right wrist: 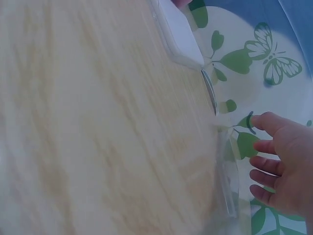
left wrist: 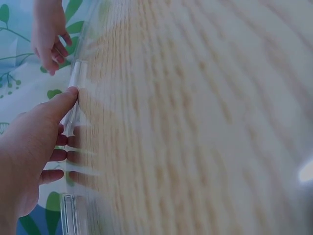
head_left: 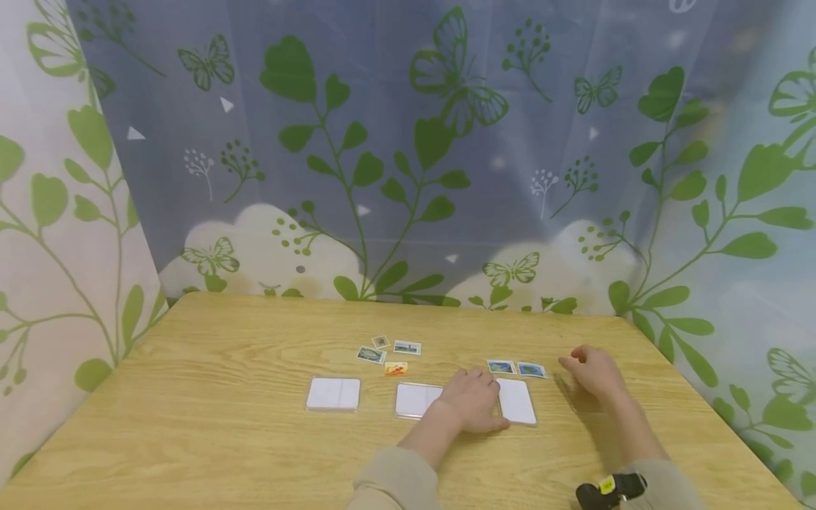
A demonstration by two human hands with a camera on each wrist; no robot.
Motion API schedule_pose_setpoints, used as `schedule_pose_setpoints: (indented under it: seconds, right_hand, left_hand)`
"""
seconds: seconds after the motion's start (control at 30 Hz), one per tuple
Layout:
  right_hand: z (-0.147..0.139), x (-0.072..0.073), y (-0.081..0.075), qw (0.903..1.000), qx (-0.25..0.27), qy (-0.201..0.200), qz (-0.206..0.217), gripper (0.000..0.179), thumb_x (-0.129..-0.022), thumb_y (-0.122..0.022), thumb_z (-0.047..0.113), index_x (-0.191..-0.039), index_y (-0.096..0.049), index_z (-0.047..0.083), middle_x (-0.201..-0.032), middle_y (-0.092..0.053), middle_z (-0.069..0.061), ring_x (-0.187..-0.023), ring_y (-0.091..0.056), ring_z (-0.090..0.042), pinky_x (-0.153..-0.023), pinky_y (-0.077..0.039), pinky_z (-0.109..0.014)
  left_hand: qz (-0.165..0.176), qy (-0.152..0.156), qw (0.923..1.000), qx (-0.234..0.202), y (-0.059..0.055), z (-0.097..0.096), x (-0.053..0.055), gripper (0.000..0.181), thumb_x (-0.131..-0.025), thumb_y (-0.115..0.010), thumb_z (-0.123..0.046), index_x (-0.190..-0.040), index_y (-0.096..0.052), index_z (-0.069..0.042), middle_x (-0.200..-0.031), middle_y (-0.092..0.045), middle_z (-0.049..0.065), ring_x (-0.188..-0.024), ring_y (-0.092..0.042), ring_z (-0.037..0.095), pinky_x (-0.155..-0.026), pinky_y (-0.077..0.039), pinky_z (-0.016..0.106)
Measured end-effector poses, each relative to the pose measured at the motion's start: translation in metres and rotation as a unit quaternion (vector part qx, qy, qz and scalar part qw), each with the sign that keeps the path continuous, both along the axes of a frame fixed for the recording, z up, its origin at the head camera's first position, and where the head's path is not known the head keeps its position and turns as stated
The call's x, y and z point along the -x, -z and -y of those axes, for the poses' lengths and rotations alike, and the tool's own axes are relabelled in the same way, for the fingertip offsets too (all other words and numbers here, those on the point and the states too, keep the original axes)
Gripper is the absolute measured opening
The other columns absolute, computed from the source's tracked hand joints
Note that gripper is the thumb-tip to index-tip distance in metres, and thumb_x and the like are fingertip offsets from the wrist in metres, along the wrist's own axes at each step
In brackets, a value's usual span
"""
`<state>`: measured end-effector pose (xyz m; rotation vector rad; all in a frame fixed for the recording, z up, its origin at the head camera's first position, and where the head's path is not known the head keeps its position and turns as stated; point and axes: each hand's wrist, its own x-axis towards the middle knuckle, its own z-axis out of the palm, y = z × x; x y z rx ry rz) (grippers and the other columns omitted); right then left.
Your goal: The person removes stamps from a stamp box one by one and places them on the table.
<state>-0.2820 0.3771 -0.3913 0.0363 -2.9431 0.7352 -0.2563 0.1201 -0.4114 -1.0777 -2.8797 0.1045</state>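
Note:
My left hand [head_left: 472, 400] is over the gap between the middle clear case [head_left: 414, 401] and the right clear case [head_left: 518, 402]. Its thumb touches the right case's near edge, and the other fingers stretch forward, fairly straight. Both cases hold white inserts; the hand covers part of the middle one. Just beyond the right case lie two blue-green stamps [head_left: 501, 367], side by side. To their right, my right hand [head_left: 593, 372] hovers above the table; in the right wrist view its fingers [right wrist: 266, 165] are loosely bent with nothing visible between them.
Another clear case [head_left: 333, 394] with a white insert lies on the left. Several small stamps [head_left: 397, 368] are scattered behind the cases. The wooden table [head_left: 210, 425] ends at a patterned curtain [head_left: 382, 142] at the back and sides.

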Motion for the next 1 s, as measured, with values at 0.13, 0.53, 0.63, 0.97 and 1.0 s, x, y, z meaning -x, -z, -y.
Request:
schedule_pose_setpoints:
  seconds: [0.13,0.53,0.63,0.97,1.0]
  right_hand:
    - [0.001,-0.004,-0.006,0.9995,-0.03,-0.005,0.008,0.052,-0.092,-0.053,0.03,-0.111,-0.049,-0.018,-0.108,-0.052,-0.036,-0.1,-0.049,-0.048,-0.083,-0.042,-0.055]
    - [0.007,-0.016,-0.013,0.9927,-0.097,-0.016,0.069,0.066,-0.087,-0.056,0.042,-0.117,-0.048,-0.016,-0.116,-0.045,-0.039,-0.099,-0.05,-0.046,-0.079,-0.044,-0.056]
    - [0.008,-0.017,-0.012,0.9903,-0.111,-0.017,0.082,0.069,-0.086,-0.056,0.044,-0.12,-0.046,-0.015,-0.119,-0.042,-0.04,-0.103,-0.047,-0.051,-0.079,-0.043,-0.059]
    - [0.009,-0.019,-0.013,0.9848,-0.143,-0.021,0.096,0.077,-0.081,-0.063,0.048,-0.118,-0.046,-0.017,-0.11,-0.051,-0.037,-0.102,-0.049,-0.051,-0.079,-0.044,-0.057]
    - [0.008,-0.019,-0.012,0.9848,-0.143,-0.021,0.096,0.076,-0.081,-0.063,0.046,-0.118,-0.045,-0.018,-0.109,-0.052,-0.037,-0.101,-0.05,-0.051,-0.079,-0.044,-0.056]
  left_hand:
    - [0.003,0.0,1.0,-0.001,-0.001,0.0,0.0,0.065,-0.085,-0.045,-0.065,-0.129,-0.051,-0.018,-0.13,-0.049,-0.007,-0.122,-0.04,0.011,-0.102,-0.032,0.03]
    - [0.0,0.001,1.0,-0.002,0.001,0.0,0.0,0.064,-0.085,-0.046,-0.064,-0.129,-0.052,-0.018,-0.131,-0.048,-0.006,-0.124,-0.04,0.012,-0.104,-0.032,0.032]
    - [0.002,0.001,1.0,-0.002,0.001,0.0,0.0,0.064,-0.085,-0.046,-0.064,-0.128,-0.052,-0.018,-0.131,-0.048,-0.006,-0.124,-0.04,0.012,-0.104,-0.031,0.033]
    - [0.007,0.003,0.9999,-0.007,0.0,0.0,-0.001,0.062,-0.086,-0.046,-0.063,-0.127,-0.052,-0.017,-0.131,-0.048,-0.006,-0.123,-0.04,0.012,-0.104,-0.031,0.033]
    - [0.007,0.003,0.9999,-0.007,0.0,0.0,-0.001,0.062,-0.086,-0.046,-0.063,-0.127,-0.053,-0.017,-0.131,-0.048,-0.006,-0.123,-0.04,0.012,-0.104,-0.031,0.033]
